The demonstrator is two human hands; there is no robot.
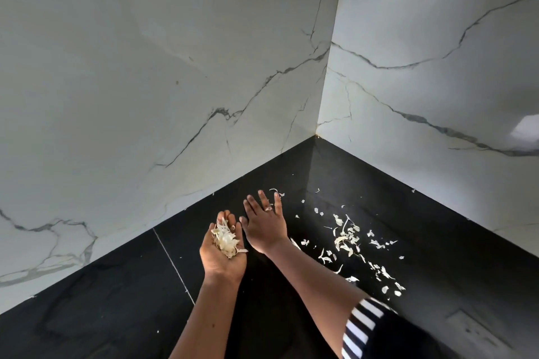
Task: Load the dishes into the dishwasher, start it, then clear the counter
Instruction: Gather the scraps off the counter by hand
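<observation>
Corner of a glossy black stone counter (116, 300), shut in at the back by two white marble-look wall panels with grey veins (145, 67) meeting at a vertical join. Left hand (224, 261) palm up, fingers cupped round a heap of pale papery peel scraps (226, 240) and holding it above the counter. Right hand (264, 227) just beside it, palm down, fingers straight and spread, grasping nothing; ring (268, 208) on one finger, black-and-white striped sleeve (361, 326) at the elbow. Loose scraps (345, 237) litter the counter right of that hand, thinning toward the right wall. Left of the thin pale seam (172, 262), bare dark surface.
</observation>
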